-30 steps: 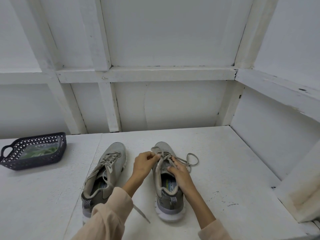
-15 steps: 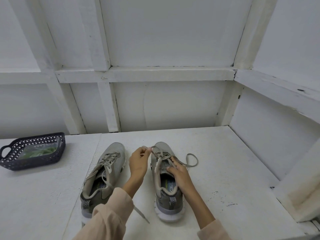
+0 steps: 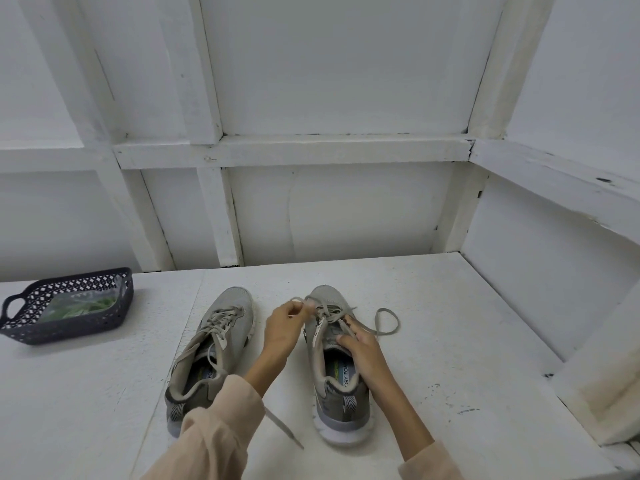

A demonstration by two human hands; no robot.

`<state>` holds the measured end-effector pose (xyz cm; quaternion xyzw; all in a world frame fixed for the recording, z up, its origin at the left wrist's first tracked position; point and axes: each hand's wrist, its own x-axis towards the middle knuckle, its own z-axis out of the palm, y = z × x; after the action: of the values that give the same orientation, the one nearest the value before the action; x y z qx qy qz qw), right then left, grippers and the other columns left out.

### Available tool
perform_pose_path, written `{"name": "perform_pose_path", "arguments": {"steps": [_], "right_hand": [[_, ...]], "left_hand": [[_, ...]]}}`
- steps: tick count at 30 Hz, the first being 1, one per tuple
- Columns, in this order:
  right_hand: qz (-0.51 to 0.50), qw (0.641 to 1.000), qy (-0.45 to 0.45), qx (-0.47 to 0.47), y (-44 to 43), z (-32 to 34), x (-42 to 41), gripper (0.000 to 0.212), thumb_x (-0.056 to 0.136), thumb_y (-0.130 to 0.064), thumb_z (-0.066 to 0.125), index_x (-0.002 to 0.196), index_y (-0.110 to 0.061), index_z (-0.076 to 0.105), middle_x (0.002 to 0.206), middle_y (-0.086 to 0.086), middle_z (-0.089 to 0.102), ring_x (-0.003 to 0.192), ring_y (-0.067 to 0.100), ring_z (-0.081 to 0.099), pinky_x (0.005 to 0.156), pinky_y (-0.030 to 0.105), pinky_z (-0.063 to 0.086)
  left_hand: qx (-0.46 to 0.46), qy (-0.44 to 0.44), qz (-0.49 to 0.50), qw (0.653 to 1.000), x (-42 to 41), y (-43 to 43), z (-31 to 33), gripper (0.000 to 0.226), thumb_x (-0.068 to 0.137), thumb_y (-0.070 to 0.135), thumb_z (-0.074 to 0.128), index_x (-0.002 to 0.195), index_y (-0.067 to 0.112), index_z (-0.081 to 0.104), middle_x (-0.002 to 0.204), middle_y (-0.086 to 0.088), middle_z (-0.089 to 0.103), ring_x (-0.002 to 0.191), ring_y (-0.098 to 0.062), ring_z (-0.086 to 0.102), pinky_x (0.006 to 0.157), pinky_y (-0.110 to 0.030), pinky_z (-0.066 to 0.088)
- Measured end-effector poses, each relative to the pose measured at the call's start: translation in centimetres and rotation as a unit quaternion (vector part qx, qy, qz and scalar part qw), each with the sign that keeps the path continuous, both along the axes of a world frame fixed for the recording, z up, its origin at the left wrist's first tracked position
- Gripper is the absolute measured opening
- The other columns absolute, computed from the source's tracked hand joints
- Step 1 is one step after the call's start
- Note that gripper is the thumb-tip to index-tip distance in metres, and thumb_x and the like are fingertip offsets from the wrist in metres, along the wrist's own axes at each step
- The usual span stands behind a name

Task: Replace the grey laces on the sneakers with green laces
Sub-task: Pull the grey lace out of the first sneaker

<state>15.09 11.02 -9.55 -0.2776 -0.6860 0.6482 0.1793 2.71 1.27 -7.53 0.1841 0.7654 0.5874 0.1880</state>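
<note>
— Where does the camera sit?
— On the person's head. It is one wide-angle view, facing forward and down onto the white table.
— How near is it?
— Near. Both forearms reach in from the bottom edge. It plainly shows the left hand pinching a grey lace and the right hand holding the right sneaker, low in the centre.
— And the rest of the frame?
— The white panelled wall straight ahead fills the upper half. A dark basket sits at the left edge.
</note>
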Motion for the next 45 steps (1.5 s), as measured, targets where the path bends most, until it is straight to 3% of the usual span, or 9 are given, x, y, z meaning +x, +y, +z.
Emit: {"name": "perform_pose_path", "arguments": {"steps": [7, 12, 18, 24, 30, 35, 39, 43, 45], "right_hand": [[0.003, 1.0, 0.012, -0.002, 0.2, -0.4, -0.1, 0.055, 0.079, -0.022, 0.057, 0.134, -0.017, 0.056, 0.131, -0.001, 0.061, 0.123, 0.015, 0.055, 0.108, 0.036, 0.042], [0.009, 1.0, 0.018, 0.015, 0.2, -0.4, -0.2, 0.045, 0.077, -0.02, 0.054, 0.121, -0.02, 0.064, 0.116, -0.001, 0.07, 0.112, 0.017, 0.063, 0.099, 0.036, 0.048], [0.009, 1.0, 0.024, 0.001, 0.3, -0.4, -0.2, 0.049, 0.075, -0.024, 0.056, 0.123, -0.017, 0.063, 0.119, 0.001, 0.068, 0.115, 0.017, 0.061, 0.104, 0.041, 0.046], [0.002, 1.0, 0.013, 0.008, 0.4, -0.2, -0.1, 0.037, 0.09, 0.0, 0.052, 0.112, -0.026, 0.065, 0.114, 0.0, 0.069, 0.11, 0.017, 0.063, 0.097, 0.032, 0.049], [0.005, 1.0, 0.002, -0.005, 1.2, -2.4, -0.5, 0.084, 0.063, -0.046, 0.061, 0.14, -0.015, 0.05, 0.14, 0.004, 0.055, 0.129, 0.018, 0.05, 0.112, 0.045, 0.038], [-0.006, 1.0, -0.011, -0.01, 0.4, -0.4, 0.0, 0.064, 0.074, -0.056, 0.06, 0.127, -0.02, 0.063, 0.128, -0.002, 0.063, 0.121, 0.013, 0.056, 0.109, 0.04, 0.04], [-0.069, 0.996, -0.009, -0.049, 1.3, 1.0, 0.1, 0.03, 0.097, -0.035, 0.051, 0.09, -0.017, 0.075, 0.091, 0.002, 0.075, 0.09, 0.015, 0.068, 0.085, 0.031, 0.051], [-0.044, 0.996, -0.059, 0.049, 3.0, 1.6, -1.0, 0.026, 0.095, -0.008, 0.048, 0.095, -0.018, 0.072, 0.101, 0.001, 0.071, 0.105, 0.023, 0.064, 0.093, 0.036, 0.051], [-0.016, 0.996, -0.07, 0.057, 3.7, 2.4, -1.5, 0.035, 0.092, 0.003, 0.042, 0.105, -0.013, 0.071, 0.105, 0.0, 0.068, 0.108, 0.018, 0.061, 0.085, 0.024, 0.051]], "left_hand": [[0.048, -0.004, 0.092, 0.995, 0.0, 0.1, -0.1, 0.02, 0.094, 0.029, 0.061, 0.08, 0.015, 0.065, 0.077, 0.005, 0.061, 0.079, -0.015, 0.055, 0.078, -0.032, 0.042], [-0.037, -0.027, -0.062, 0.997, 0.2, -0.2, -0.3, 0.027, 0.092, 0.034, 0.064, 0.079, 0.01, 0.067, 0.075, 0.003, 0.063, 0.077, -0.014, 0.056, 0.074, -0.029, 0.042], [0.036, -0.021, 0.082, 0.996, 0.3, 0.1, -0.1, 0.022, 0.095, 0.03, 0.057, 0.077, 0.022, 0.065, 0.089, 0.001, 0.07, 0.086, -0.02, 0.062, 0.085, -0.042, 0.048], [-0.01, -0.014, -0.013, 1.0, 0.9, 0.5, -0.6, 0.031, 0.091, 0.033, 0.065, 0.068, 0.013, 0.061, 0.065, 0.002, 0.059, 0.069, -0.018, 0.051, 0.069, -0.034, 0.04], [0.122, -0.095, 0.148, 0.977, 0.5, 0.6, 0.6, 0.024, 0.099, 0.024, 0.053, 0.076, 0.018, 0.058, 0.083, 0.003, 0.068, 0.071, -0.012, 0.06, 0.083, -0.037, 0.044], [0.138, -0.132, 0.159, 0.969, 0.2, -0.2, 0.6, 0.014, 0.1, 0.02, 0.052, 0.086, 0.016, 0.052, 0.088, 0.001, 0.065, 0.081, -0.017, 0.058, 0.067, -0.03, 0.043], [0.087, -0.21, 0.102, 0.969, 1.5, -0.4, -0.5, 0.012, 0.098, 0.02, 0.056, 0.104, 0.01, 0.052, 0.11, -0.009, 0.055, 0.094, -0.018, 0.053, 0.087, -0.034, 0.045], [0.091, -0.251, 0.082, 0.96, 4.2, -0.1, -0.6, 0.043, 0.096, 0.017, 0.055, 0.133, 0.001, 0.04, 0.108, -0.011, 0.058, 0.083, -0.016, 0.053, 0.067, -0.028, 0.044], [0.105, -0.245, 0.09, 0.959, 5.1, 0.0, -0.7, 0.075, 0.091, 0.028, 0.057, 0.152, 0.01, 0.018, 0.141, -0.008, 0.046, 0.115, -0.021, 0.054, 0.088, -0.033, 0.048]]}}
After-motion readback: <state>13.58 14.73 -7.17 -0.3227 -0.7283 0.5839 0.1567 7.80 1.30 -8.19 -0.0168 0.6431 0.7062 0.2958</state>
